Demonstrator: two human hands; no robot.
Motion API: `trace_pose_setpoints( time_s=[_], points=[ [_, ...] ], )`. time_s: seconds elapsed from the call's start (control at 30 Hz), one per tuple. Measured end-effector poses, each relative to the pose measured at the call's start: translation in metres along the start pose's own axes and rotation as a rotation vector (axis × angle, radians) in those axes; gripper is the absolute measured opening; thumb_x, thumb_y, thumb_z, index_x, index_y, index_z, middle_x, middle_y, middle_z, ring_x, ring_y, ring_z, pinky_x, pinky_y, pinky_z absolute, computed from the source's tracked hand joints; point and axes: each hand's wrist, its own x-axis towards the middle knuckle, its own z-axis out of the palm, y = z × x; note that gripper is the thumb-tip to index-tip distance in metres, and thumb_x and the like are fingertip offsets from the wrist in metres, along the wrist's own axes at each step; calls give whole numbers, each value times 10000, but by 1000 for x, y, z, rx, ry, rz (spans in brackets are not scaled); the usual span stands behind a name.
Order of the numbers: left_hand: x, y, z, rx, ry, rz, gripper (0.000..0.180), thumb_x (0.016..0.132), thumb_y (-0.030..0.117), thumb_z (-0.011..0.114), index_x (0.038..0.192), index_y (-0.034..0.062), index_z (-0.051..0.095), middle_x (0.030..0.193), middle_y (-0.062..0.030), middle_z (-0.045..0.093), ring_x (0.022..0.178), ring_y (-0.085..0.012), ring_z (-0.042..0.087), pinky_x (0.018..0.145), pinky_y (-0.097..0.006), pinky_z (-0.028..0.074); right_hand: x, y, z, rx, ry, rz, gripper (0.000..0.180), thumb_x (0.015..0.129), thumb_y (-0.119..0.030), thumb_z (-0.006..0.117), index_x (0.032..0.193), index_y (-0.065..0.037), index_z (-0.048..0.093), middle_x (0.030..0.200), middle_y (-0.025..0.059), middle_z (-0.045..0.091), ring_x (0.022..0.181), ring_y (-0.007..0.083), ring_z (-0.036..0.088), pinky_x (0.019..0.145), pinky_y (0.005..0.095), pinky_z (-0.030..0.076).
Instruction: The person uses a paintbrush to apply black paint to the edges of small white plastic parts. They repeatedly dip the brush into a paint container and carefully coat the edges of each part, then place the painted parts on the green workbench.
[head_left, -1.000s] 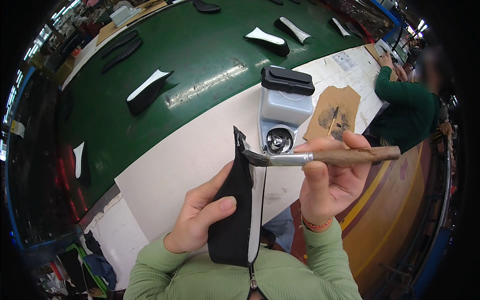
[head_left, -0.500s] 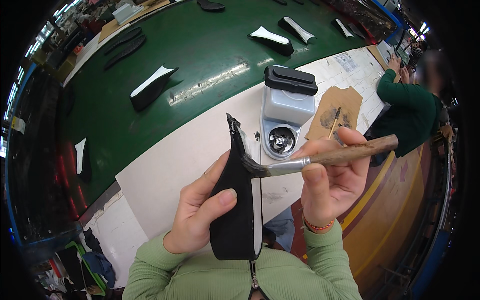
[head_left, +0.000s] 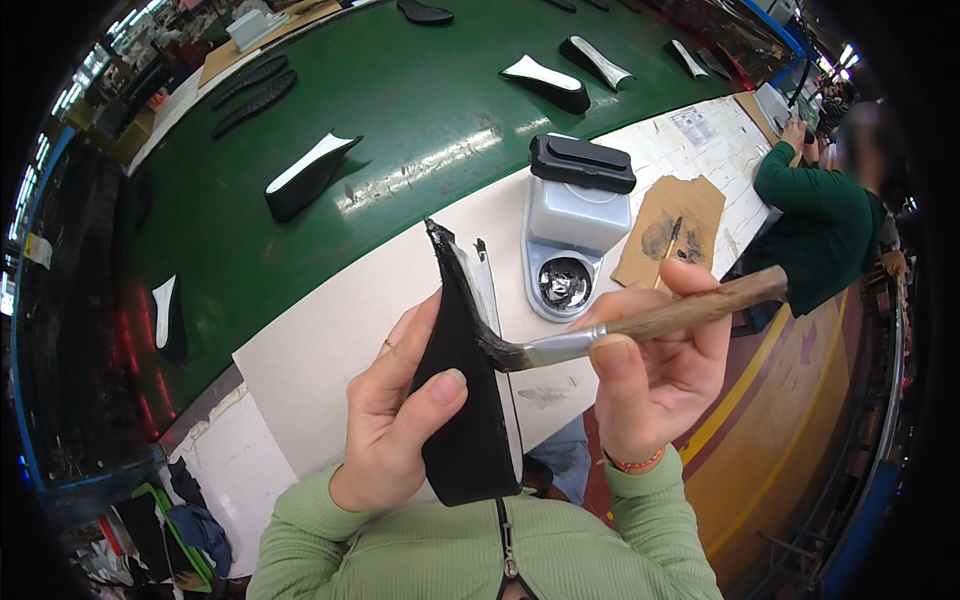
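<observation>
A black wedge shoe sole with a white top face is gripped in my left hand, thumb across its black side, the thin end pointing away from me. Between the thumb and fingers of my right hand is a paintbrush with a wooden handle and metal collar. Its black, wet-looking bristles press against the edge of the sole, about midway along. Right of the sole's thin end stands a grey dispenser with a black lid, its round cup holding black liquid.
Several wedge soles lie on the green conveyor belt beyond a white sheet. Beside the dispenser, a piece of cardboard carries a thin brush. A person in a green sleeve works at the far right.
The sole has shifted left and slightly away from me, tilting a little. The brush has moved left with it, its bristles sliding slightly nearer along the edge.
</observation>
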Motion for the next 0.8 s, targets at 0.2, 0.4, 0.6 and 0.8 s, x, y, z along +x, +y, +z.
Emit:
trace_pose_setpoints(
  time_s=[0.2,0.4,0.6,0.8],
  points=[
    [0,-1,-1,118,60,80,593,826,103,462,1372,-19,263,1289,-122,465,1156,-179,468,994,-300,333,-1,0,3,-16,3,0,543,730,94,637,1194,70,358,819,164,614,744,149,586,680,247,456],
    [2,0,-4,83,35,132,521,844,84,487,1318,-76,339,1318,-176,399,1211,-224,385,1017,-324,263,-3,-3,3,-22,-12,24,534,741,85,631,1197,71,354,817,157,613,735,137,579,678,235,448],
    [1,0,-2,-75,-1,77,523,848,75,482,1330,-58,331,1329,-155,398,1203,-194,400,1010,-304,277,8,-4,3,148,114,97,526,788,46,601,1233,56,321,839,149,615,767,131,578,709,236,449],
    [-3,3,1,-98,-39,15,519,850,63,481,1332,-56,329,1339,-141,392,1213,-187,386,1015,-300,266,16,5,15,123,133,-64,581,785,52,604,1266,46,278,870,173,613,789,156,586,755,266,456]
  ],
)
